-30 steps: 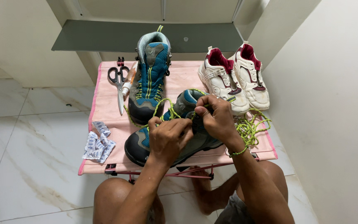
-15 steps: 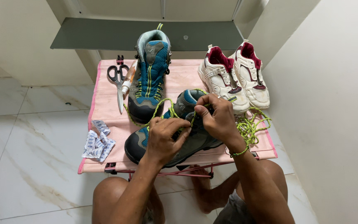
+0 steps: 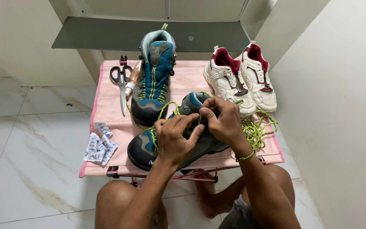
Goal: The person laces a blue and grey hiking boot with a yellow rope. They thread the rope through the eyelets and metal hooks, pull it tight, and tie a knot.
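Hiking boot [image 3: 149, 148] in grey and teal lies on its side near the front edge of the pink surface [image 3: 106, 110], toe toward 8 o'clock and ankle opening toward 1 o'clock. Both hands are on its upper part. The left hand [image 3: 175, 138] is closed around the lacing area, fingers curled and pinching the yellow-green lace [image 3: 166, 107], which loops up at 11 o'clock from the hand. The right hand [image 3: 224, 121] is pinched shut on the same lace close to the tongue, fingertips touching those of the left. A tangle of loose lace [image 3: 257, 129] lies at 3 o'clock from the right hand, on the surface's right side.

By the look of it, the step in hand is working the lace through the boot's upper eyelets. The next move seems to call for a fine fingertip grip and a steady hold on the boot so that it does not roll.

The matching boot [image 3: 155, 78] stands upright at 12 o'clock from the hands. Scissors [image 3: 120, 82] and a small tube [image 3: 131, 81] lie just left of it. White shoes [image 3: 242, 78] sit at 1 o'clock, small white sachets [image 3: 99, 145] at 9 o'clock.
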